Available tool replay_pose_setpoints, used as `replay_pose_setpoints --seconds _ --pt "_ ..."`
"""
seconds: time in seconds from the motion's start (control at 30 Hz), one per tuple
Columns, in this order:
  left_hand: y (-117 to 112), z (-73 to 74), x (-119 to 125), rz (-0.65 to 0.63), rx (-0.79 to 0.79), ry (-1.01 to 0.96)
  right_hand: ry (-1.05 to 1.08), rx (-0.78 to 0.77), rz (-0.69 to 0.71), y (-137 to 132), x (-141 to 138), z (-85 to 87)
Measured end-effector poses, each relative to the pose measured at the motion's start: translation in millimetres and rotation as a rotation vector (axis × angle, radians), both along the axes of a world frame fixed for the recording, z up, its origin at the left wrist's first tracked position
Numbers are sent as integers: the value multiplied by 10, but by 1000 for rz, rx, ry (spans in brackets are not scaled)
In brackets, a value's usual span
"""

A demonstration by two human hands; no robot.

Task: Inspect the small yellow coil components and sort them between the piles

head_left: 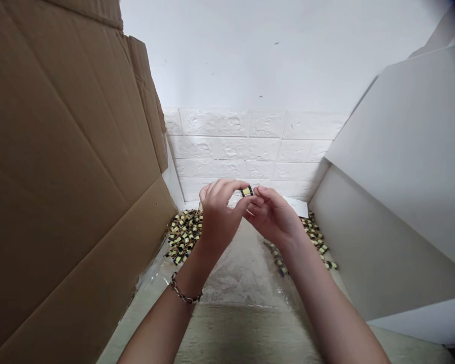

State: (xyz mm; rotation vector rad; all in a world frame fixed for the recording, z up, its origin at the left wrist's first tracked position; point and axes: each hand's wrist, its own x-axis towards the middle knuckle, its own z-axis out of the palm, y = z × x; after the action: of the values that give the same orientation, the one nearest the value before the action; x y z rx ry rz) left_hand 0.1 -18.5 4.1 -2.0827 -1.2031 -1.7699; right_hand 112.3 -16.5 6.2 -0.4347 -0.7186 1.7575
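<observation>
Forearms (pixel 326 298): both reach up from the bottom edge, a chain bracelet (pixel 190 300) on the left wrist.
Left hand (pixel 220 215): thumb and forefinger clamped on the part.
Part (pixel 246 191): yellow middle, black toothed edges, held up between the hands, above the plastic sheet (pixel 235 268).
Right hand (pixel 275 215): fingers curled at the part's right end, near a thin wire; cannot tell whether they pinch it.
Piles: similar parts, one left (pixel 184 235), one right (pixel 318 237), partly behind the right arm.
Sides: cardboard (pixel 60 151) left, white panel (pixel 402 151) right.
</observation>
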Motion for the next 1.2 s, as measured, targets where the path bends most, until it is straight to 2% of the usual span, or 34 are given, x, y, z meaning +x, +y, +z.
replay_pose_setpoints --seconds 0.2,0.4,0.6,0.97,1.03,1.07,1.17,1.2 --pt "2 0 -3 -3 1 13 -22 -45 6 7 -24 -32" --pt "9 5 -6 25 17 40 19 -22 5 33 -53 -74" --pt "35 -33 1 41 26 57 63 -111 12 73 -72 -129" --pt "67 -71 29 42 -4 63 48 -173 -28 128 -63 -164" --pt "56 -66 34 42 4 62 -30 -112 -134 146 -53 -172" --pt "48 -62 36 44 11 63 -100 -40 -249 144 -43 -168" --pt "21 -49 37 62 27 81 -412 307 -768 71 13 -108" --pt "13 -45 36 68 31 89 -527 420 -901 30 39 -76"
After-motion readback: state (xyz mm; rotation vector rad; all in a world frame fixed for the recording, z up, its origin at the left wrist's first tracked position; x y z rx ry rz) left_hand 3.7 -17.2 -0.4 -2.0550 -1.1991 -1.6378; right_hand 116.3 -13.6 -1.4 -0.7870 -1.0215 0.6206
